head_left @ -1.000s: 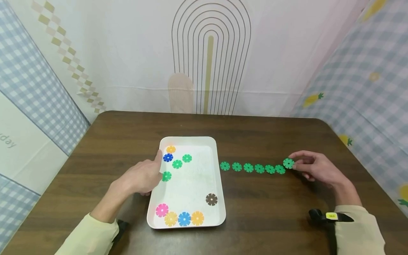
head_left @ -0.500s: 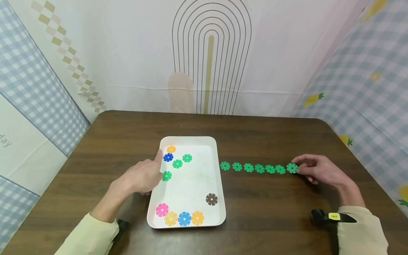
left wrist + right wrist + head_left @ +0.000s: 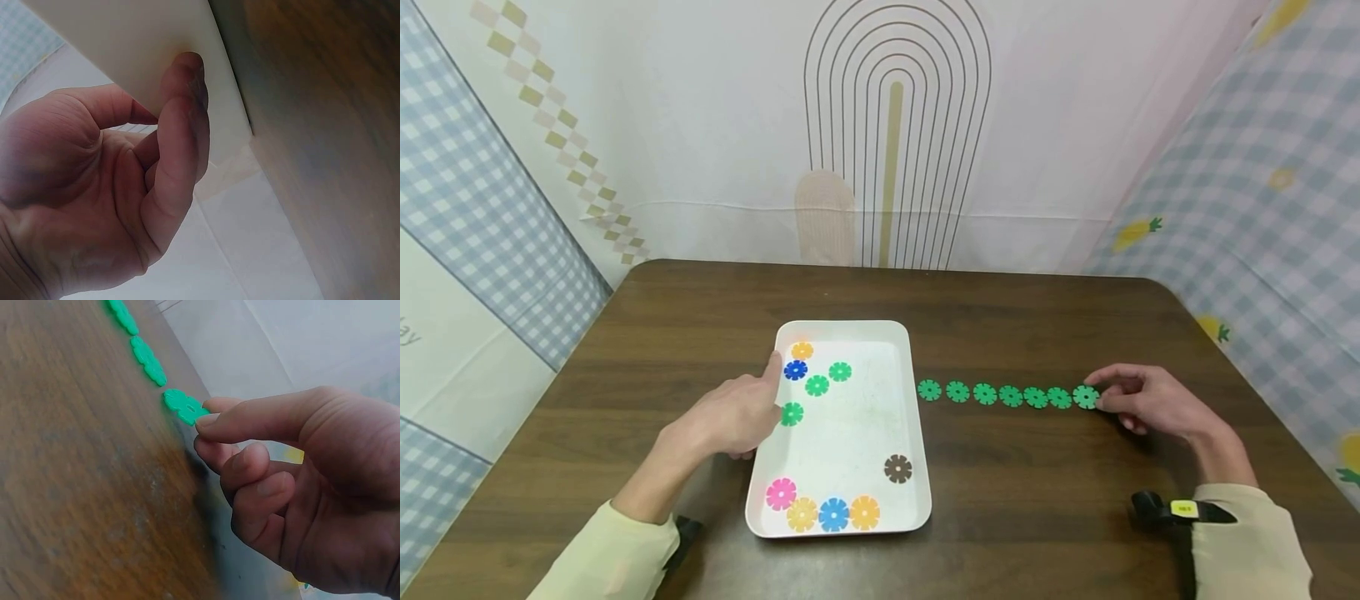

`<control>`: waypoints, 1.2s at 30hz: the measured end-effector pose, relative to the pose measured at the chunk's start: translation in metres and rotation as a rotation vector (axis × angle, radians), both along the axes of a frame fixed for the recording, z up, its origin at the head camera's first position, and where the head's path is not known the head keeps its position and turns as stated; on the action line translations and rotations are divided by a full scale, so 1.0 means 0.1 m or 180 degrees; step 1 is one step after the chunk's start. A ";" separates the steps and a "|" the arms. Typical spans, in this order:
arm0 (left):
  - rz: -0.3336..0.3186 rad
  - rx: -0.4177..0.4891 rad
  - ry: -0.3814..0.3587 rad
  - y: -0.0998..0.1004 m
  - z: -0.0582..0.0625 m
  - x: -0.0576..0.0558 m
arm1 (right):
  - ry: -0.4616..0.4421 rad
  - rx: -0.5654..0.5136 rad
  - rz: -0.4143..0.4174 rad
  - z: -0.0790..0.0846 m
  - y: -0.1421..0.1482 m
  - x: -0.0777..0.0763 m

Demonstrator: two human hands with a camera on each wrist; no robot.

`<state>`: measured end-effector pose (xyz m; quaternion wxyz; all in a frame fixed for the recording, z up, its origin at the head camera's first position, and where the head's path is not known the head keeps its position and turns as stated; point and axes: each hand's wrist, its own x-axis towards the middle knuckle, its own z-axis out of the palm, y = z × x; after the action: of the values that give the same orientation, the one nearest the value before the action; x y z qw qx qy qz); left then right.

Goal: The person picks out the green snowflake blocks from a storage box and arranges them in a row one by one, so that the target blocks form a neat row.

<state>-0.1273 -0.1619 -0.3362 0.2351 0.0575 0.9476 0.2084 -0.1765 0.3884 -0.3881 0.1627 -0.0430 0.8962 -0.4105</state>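
My right hand (image 3: 1157, 404) pinches a green notched plastic disc (image 3: 1086, 397) between thumb and fingers. The disc is at the right end of a row of several like green discs (image 3: 1010, 397), close over the table; the right wrist view shows the pinched disc (image 3: 185, 407) slightly tilted. At the left, my left hand (image 3: 737, 414) grips the left wall of a white tray (image 3: 850, 450). Its thumb reaches over the rim, and in the left wrist view its fingers (image 3: 181, 125) press the tray's outer wall. A green disc (image 3: 792, 414) lies in the tray by that thumb.
Inside the tray are two more green discs (image 3: 828, 379), a dark blue disc (image 3: 795, 370), a brown disc (image 3: 898, 469), a pink disc (image 3: 781, 494), a light blue disc (image 3: 833, 515) and several yellow-orange ones (image 3: 865, 512). A patterned cloth (image 3: 715, 125) hangs behind the wooden table (image 3: 1030, 308).
My right hand has lowered its green disc from above the row's end to a spot in line with the others, slightly rightward. The left hand and tray have stayed put.
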 end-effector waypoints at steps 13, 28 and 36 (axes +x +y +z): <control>0.0002 -0.0022 -0.0010 0.00 -0.01 0.00 | 0.0061 0.0095 0.0025 0.01 -0.03 -0.02; -0.0033 -0.0019 0.0040 0.00 0.00 0.00 | 0.0679 0.0169 0.0056 0.62 -0.68 0.08; -0.0070 0.0007 0.0076 -0.01 0.01 0.00 | 0.0783 -0.0090 0.0402 0.80 -1.31 0.03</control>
<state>-0.1276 -0.1629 -0.3353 0.2259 0.0707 0.9495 0.2061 -0.1731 0.2574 -0.3076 0.0765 -0.1516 0.8990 -0.4036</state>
